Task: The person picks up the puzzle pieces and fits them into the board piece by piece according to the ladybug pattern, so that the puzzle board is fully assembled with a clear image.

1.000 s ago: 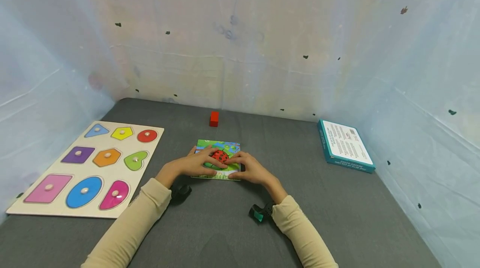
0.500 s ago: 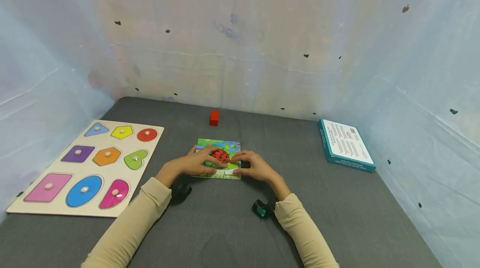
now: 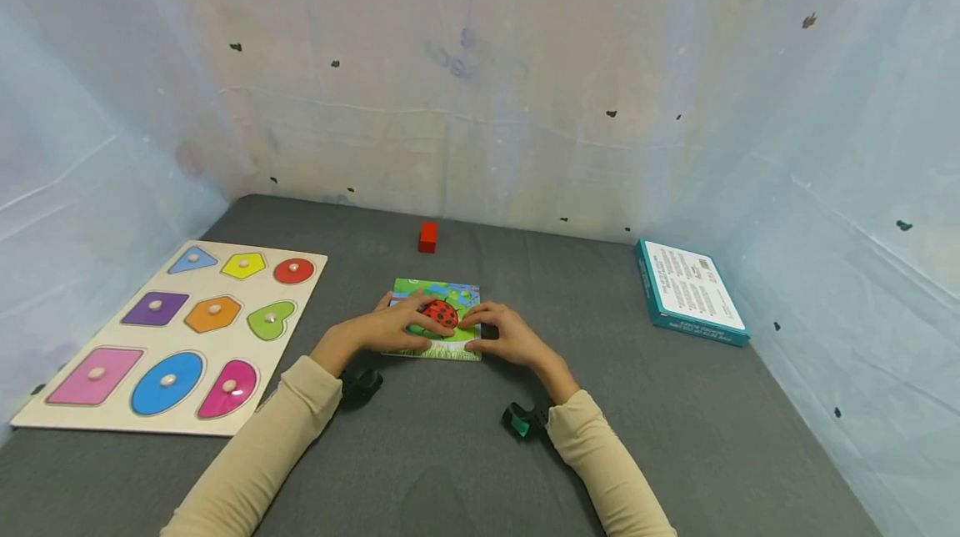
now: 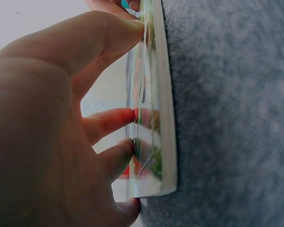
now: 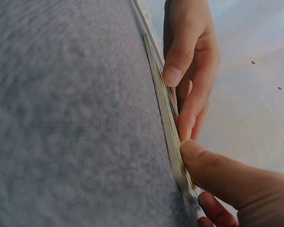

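A picture puzzle board (image 3: 447, 351) showing a red ladybug on green lies flat on the grey table, in the middle of the head view. My left hand (image 3: 390, 327) rests on its left part, fingers spread across the picture. My right hand (image 3: 510, 335) touches the right part, thumb and fingers apart. In the left wrist view, the left thumb and fingertips press down on the top face of the puzzle board (image 4: 166, 142). The right wrist view has the right thumb (image 5: 194, 150) on the board's near edge; some right fingers are partly hidden behind the board.
At the left lies a large wooden knob puzzle (image 3: 168, 333) with coloured shapes. A red block (image 3: 428, 238) stands behind the ladybug board. A teal box (image 3: 693, 291) with a white label lies at the right. Plastic sheeting (image 3: 510, 87) surrounds the table.
My right hand has shifted a little to the right, off the ladybug's middle. The left hand and the puzzle board stay nearly where they were.
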`<action>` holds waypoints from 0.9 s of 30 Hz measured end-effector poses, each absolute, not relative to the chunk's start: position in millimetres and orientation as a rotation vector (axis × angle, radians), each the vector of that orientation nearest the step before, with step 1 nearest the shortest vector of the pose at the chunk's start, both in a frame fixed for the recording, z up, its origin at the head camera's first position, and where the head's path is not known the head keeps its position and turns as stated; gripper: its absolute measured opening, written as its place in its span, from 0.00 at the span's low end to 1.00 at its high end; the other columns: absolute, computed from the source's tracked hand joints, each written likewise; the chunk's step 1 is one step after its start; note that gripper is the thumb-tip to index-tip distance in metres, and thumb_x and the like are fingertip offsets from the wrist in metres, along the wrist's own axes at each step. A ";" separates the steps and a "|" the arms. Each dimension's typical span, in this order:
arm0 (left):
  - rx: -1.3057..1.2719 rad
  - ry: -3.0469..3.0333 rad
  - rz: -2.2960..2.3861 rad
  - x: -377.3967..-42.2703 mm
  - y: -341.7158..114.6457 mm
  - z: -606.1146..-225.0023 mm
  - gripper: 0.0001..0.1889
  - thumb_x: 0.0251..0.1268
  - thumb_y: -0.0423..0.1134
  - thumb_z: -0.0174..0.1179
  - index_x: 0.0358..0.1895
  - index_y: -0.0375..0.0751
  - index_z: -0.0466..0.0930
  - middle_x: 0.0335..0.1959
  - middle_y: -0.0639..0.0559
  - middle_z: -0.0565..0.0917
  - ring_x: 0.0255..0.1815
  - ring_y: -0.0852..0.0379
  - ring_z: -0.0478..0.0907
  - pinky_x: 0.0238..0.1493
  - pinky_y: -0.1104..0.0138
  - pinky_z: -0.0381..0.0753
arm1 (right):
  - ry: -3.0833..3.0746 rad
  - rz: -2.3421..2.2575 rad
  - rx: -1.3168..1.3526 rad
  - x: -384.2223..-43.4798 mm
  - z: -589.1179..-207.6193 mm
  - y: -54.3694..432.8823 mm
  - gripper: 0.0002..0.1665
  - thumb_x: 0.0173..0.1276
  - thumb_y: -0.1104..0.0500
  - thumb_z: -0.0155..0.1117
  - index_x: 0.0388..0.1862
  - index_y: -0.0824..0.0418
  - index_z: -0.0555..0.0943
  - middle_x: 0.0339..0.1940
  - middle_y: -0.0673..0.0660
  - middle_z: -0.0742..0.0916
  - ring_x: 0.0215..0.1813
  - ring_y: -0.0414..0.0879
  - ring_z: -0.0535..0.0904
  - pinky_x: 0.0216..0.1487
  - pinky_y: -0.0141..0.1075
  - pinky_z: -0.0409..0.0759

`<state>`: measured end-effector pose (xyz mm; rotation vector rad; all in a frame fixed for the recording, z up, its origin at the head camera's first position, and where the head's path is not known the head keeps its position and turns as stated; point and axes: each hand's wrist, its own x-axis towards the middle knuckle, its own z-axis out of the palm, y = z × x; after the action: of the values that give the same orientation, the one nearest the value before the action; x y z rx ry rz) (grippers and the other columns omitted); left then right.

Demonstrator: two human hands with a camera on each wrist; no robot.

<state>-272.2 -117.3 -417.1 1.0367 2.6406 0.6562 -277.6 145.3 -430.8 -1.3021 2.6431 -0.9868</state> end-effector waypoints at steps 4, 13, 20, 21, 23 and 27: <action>1.046 2.642 0.658 -270.8 -117.5 -416.2 0.19 0.64 0.49 0.57 0.59 0.66 0.75 0.73 0.41 0.53 0.74 0.38 0.39 0.61 0.32 0.31 | 2.641 -0.994 -1.303 -276.9 -431.7 145.0 0.22 0.59 0.58 0.69 0.52 0.64 0.80 0.55 0.62 0.78 0.58 0.53 0.72 0.59 0.48 0.70; 1.047 2.644 0.653 -270.4 -118.6 -415.8 0.19 0.65 0.49 0.56 0.60 0.67 0.74 0.73 0.40 0.53 0.74 0.38 0.40 0.62 0.33 0.31 | 2.643 -1.017 -1.301 -275.4 -431.0 143.6 0.21 0.58 0.59 0.69 0.51 0.65 0.80 0.54 0.61 0.78 0.58 0.53 0.72 0.58 0.47 0.70; 1.076 2.638 0.652 -270.7 -119.1 -415.6 0.20 0.65 0.49 0.56 0.61 0.67 0.73 0.73 0.39 0.53 0.73 0.36 0.41 0.61 0.32 0.33 | 2.624 -1.048 -1.308 -277.6 -434.4 144.8 0.21 0.59 0.59 0.68 0.52 0.65 0.80 0.55 0.62 0.78 0.58 0.53 0.72 0.57 0.47 0.71; 1.075 2.640 0.650 -271.2 -119.0 -415.9 0.20 0.65 0.49 0.56 0.61 0.67 0.73 0.73 0.39 0.54 0.74 0.37 0.41 0.61 0.32 0.33 | 2.621 -1.053 -1.308 -278.2 -435.0 145.1 0.21 0.59 0.59 0.68 0.52 0.64 0.80 0.55 0.62 0.78 0.58 0.53 0.72 0.57 0.47 0.71; 1.068 2.643 0.646 -271.8 -118.8 -416.0 0.21 0.65 0.50 0.56 0.61 0.67 0.73 0.73 0.40 0.53 0.74 0.38 0.41 0.62 0.32 0.33 | 2.618 -1.062 -1.313 -279.5 -436.3 145.6 0.22 0.59 0.59 0.68 0.52 0.64 0.80 0.55 0.61 0.78 0.58 0.52 0.72 0.57 0.46 0.71; 1.071 2.657 0.635 -273.3 -117.9 -417.0 0.20 0.64 0.50 0.57 0.61 0.68 0.73 0.73 0.42 0.54 0.74 0.39 0.43 0.62 0.32 0.35 | 2.610 -1.075 -1.328 -280.5 -437.6 146.5 0.22 0.59 0.59 0.69 0.52 0.64 0.80 0.55 0.62 0.78 0.58 0.52 0.71 0.57 0.46 0.71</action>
<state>-273.3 -117.9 -417.0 1.0709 2.6566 0.6353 -280.5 146.5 -437.6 -1.3280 2.6103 -1.0754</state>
